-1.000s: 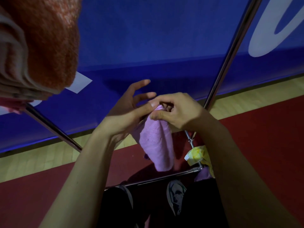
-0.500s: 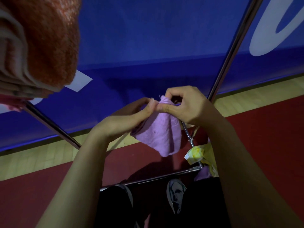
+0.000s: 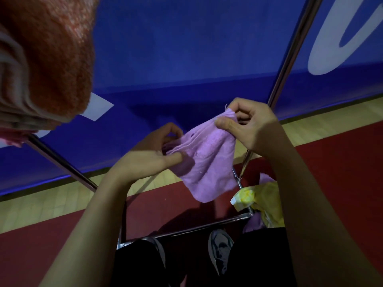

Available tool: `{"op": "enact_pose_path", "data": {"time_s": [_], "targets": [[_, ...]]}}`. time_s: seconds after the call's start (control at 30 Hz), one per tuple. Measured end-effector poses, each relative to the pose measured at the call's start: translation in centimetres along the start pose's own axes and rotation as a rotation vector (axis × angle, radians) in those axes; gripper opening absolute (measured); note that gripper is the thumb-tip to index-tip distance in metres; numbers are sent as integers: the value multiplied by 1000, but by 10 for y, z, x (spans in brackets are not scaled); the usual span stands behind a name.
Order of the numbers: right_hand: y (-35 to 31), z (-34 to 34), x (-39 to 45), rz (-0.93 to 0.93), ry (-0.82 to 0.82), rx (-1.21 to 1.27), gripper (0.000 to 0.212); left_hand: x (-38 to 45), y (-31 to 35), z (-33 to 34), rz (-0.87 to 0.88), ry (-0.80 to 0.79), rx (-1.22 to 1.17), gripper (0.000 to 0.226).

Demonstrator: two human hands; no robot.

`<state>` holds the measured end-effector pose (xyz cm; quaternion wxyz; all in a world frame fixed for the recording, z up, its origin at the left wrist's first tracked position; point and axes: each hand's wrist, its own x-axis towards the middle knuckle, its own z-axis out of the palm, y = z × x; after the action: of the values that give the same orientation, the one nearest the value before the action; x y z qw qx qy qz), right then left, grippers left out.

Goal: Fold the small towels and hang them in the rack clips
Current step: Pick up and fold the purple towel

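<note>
Both hands hold a small purple towel in the air between them. The right hand pinches the towel's upper corner between thumb and curled fingers, and the left hand, lower and to the left of it, grips the opposite bunched edge, thumb pressed over the layered folds with the fingers curled behind the cloth. The towel stretches slantwise from one hand to the other, and its loose end droops below and between them. Just behind the right hand a metal rack pole rises at a slant, and below that hand a yellow cloth hangs against the rack's lower frame; what fastens it there is too dim to make out, possibly a clip. A horizontal rack bar runs beneath both forearms. Far up and to the left of the left hand, an orange towel is draped over another rack bar, near the camera. Behind everything stands a blue banner, over a floor of pale wood and red.
</note>
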<state>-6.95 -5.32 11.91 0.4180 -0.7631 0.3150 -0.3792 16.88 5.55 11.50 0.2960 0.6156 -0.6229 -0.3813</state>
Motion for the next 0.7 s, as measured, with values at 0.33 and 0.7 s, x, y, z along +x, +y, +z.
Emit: {"op": "enact_pose_path", "data": {"time_s": [0.33,0.7], "targets": [[-14,-11,-4,-33,46,79,10,2,14,26,32,-65,-137,16],[-25,-29,-8,-8,112,-19,16,2,22,38,117,-32,-191,20]]}}
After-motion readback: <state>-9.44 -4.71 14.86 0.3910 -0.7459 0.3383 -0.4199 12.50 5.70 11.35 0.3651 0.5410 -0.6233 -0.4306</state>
